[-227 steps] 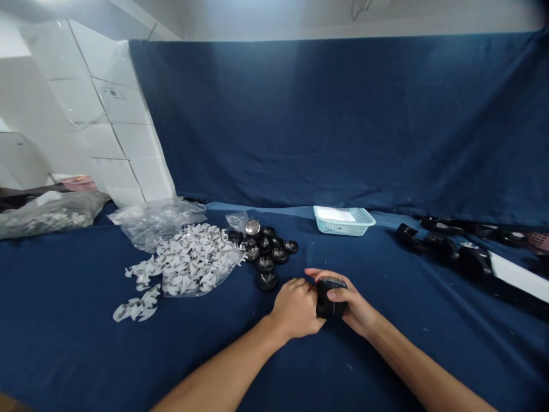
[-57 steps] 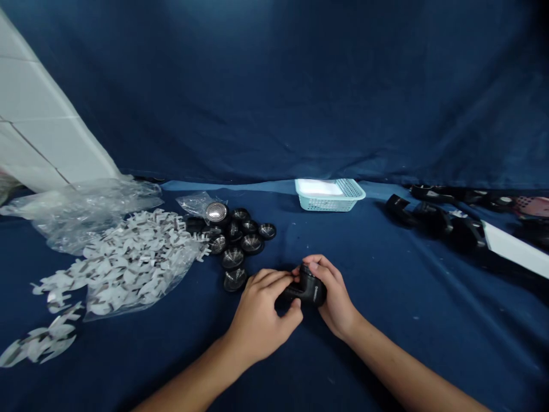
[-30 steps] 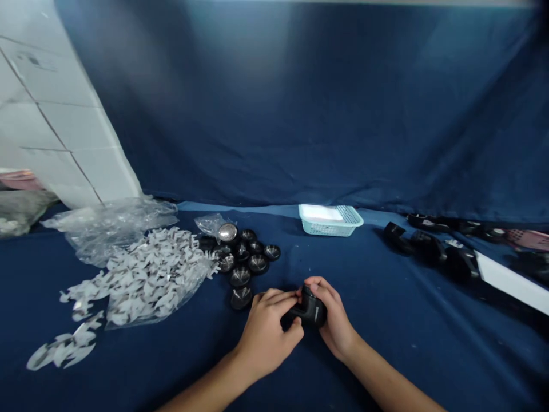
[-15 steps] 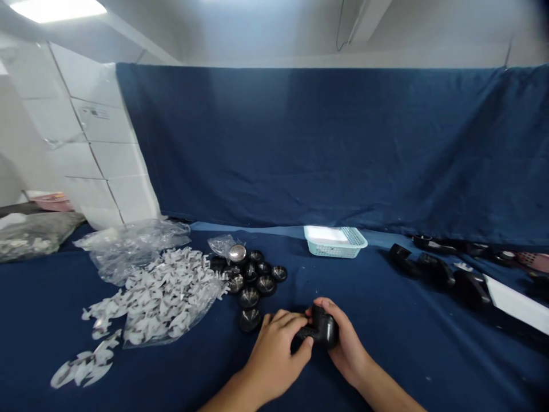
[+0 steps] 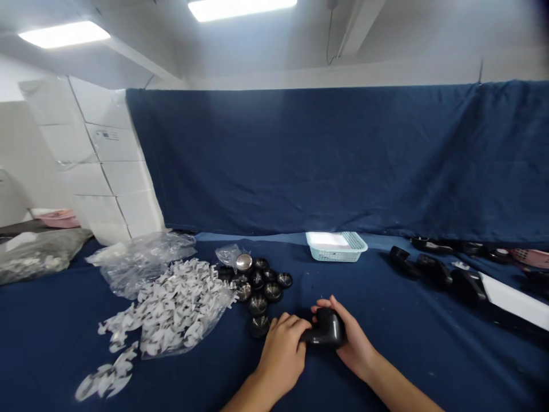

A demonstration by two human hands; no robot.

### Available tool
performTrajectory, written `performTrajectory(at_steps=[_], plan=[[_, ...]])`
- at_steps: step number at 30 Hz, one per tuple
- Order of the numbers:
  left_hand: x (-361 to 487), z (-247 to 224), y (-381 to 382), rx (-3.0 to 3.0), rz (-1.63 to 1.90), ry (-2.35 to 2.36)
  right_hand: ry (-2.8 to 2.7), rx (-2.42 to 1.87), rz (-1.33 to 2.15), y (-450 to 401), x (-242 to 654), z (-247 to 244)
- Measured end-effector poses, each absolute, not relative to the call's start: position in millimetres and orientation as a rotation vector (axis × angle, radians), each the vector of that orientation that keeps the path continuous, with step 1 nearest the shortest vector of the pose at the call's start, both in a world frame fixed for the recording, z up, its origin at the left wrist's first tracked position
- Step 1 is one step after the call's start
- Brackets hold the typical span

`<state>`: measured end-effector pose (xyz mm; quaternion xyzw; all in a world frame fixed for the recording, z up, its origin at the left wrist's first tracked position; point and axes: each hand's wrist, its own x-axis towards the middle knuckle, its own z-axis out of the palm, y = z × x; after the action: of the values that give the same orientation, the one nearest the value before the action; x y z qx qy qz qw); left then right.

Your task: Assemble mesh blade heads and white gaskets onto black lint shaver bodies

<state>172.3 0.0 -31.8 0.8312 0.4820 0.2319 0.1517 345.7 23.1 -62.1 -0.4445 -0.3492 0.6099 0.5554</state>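
Observation:
A glossy black part shaped like a telephone handset (image 5: 331, 328) is held low over the cloth between both hands. My left hand (image 5: 283, 347) is closed around its narrow handle end. Its thick rounded end rests against the palm of my right hand (image 5: 354, 343), whose fingers curl behind it and are partly hidden. Just beyond my left hand lies a cluster of round black caps (image 5: 273, 292) with shiny faces. One silver perforated disc (image 5: 244, 262) sits at the back of that cluster.
To the left, grey-white plastic pieces (image 5: 180, 303) spill from a clear bag (image 5: 141, 254). A light-blue basket (image 5: 337, 254) stands at the back. Several black curved parts (image 5: 433, 269) and a white strip (image 5: 514, 300) lie right. White boxes (image 5: 122, 177) are stacked beside the blue curtain (image 5: 321, 154).
The camera view has tilted up and shifted left. The handset-shaped part has turned slightly, showing more of its smooth side. My left thumb no longer shows on top of the handle.

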Motion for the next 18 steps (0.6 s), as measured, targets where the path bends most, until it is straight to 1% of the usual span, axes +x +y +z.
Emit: performTrajectory(at_steps=[3, 9, 12, 18], plan=[[170, -33, 3, 2.375, 0.675, 1.409, -1.034, -1.24, 1.183, 54, 355, -58], [165, -36, 6, 2.368, 0.674, 1.422, -1.534, -1.628, 0.433, 154, 406, -21], [163, -37, 7, 2.382, 0.645, 1.412, -1.816, -1.763, 0.214, 188, 429, -14], [164, -40, 12, 2.363, 0.622, 1.431, -2.231, -1.906, -0.14, 217, 450, -24]])
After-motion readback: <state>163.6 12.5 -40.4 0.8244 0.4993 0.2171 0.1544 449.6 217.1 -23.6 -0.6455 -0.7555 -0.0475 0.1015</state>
